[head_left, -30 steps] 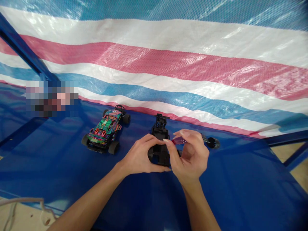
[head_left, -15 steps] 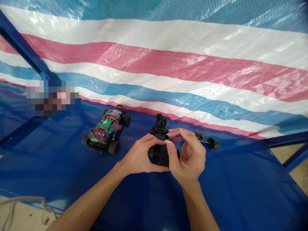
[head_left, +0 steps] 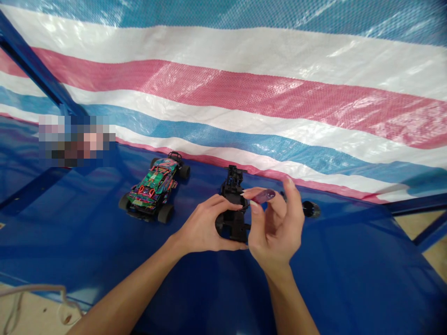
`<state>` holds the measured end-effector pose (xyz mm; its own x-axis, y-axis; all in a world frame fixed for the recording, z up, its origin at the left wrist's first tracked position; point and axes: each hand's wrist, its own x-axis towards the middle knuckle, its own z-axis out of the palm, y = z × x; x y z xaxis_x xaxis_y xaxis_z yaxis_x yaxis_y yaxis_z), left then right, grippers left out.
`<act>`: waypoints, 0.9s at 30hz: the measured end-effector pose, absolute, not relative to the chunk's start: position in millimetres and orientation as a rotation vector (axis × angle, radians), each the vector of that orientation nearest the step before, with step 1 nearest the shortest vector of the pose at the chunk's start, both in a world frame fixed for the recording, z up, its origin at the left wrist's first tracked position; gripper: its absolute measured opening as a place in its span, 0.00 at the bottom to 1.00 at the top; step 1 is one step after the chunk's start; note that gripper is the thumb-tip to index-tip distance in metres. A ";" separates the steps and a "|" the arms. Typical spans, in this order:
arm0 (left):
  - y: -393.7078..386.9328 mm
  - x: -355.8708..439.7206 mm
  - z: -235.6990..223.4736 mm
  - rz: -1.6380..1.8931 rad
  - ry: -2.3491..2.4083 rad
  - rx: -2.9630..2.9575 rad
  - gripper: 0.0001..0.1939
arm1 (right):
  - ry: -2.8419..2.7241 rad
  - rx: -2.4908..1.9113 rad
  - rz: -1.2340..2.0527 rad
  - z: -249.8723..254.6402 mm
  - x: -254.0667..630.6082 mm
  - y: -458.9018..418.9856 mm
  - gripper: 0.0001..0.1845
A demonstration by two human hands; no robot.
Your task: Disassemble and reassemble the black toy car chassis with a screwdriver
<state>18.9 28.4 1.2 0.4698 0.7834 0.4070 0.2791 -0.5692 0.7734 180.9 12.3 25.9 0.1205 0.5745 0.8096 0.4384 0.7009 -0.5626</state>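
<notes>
A black toy car chassis (head_left: 234, 190) lies on the blue table in front of me. My left hand (head_left: 204, 223) grips its near end, with the thumb along the near edge and the fingers over the top. Between the thumb and fingers of my right hand (head_left: 277, 228) is a small screwdriver with a purple see-through handle (head_left: 263, 197). Its thin shaft points left toward the chassis, beside my left fingertips; whether the tip touches a screw I cannot tell. Left of my hands stands a toy car (head_left: 153, 186) with a green and multicoloured body and black wheels.
Behind my right hand, a round dark object (head_left: 310, 209) lies on the blue table (head_left: 335, 270). A striped tarp (head_left: 223, 83) hangs along the back. Blue frame bars (head_left: 38, 65) rise at the left. A pale cable (head_left: 42, 288) runs at lower left.
My right hand has turned and its index finger has lifted, so more of the purple handle shows. My left hand has stayed on the chassis.
</notes>
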 end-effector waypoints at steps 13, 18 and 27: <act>28.3 18.8 0.2 1.014 0.906 2.062 0.33 | -1.467 -0.834 0.049 28.1 182.6 15.4 0.36; 28.2 19.0 -1.8 1.031 0.902 2.069 0.34 | -1.510 -0.863 0.105 24.4 181.9 14.1 0.32; 27.9 19.5 0.7 0.996 0.913 2.053 0.33 | -1.511 -0.817 -0.037 28.6 185.5 18.0 0.36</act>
<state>19.5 27.9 0.7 0.4639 0.8067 0.3660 0.2948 -0.5302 0.7950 185.5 18.0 28.6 0.1125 0.4581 0.8817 0.5010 0.7402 -0.4485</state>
